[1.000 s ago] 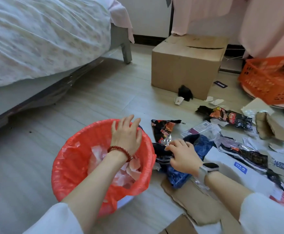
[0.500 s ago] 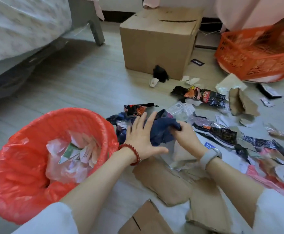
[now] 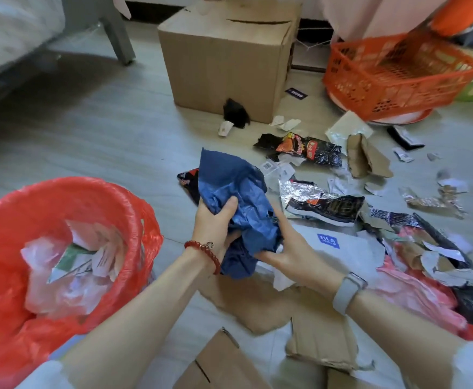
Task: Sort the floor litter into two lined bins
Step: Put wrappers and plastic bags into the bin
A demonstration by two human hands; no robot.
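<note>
Above the floor (image 3: 111, 141), beside the red-lined bin (image 3: 134, 209): blue wrapper (image 3: 238, 192) clenched by left hand (image 3: 215, 223) and right hand (image 3: 294, 256); judged light, crinkly, best bunched mid-wad.

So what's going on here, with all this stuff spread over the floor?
A person is sorting floor litter. Both hands, the left hand with a red bead bracelet and the right hand with a grey watch, grip a crumpled dark blue plastic bag lifted off the floor. A bin lined with a red plastic bag sits to the left, already holding paper and plastic scraps. Torn brown cardboard pieces and black snack wrappers lie unsorted on the floor.
</note>
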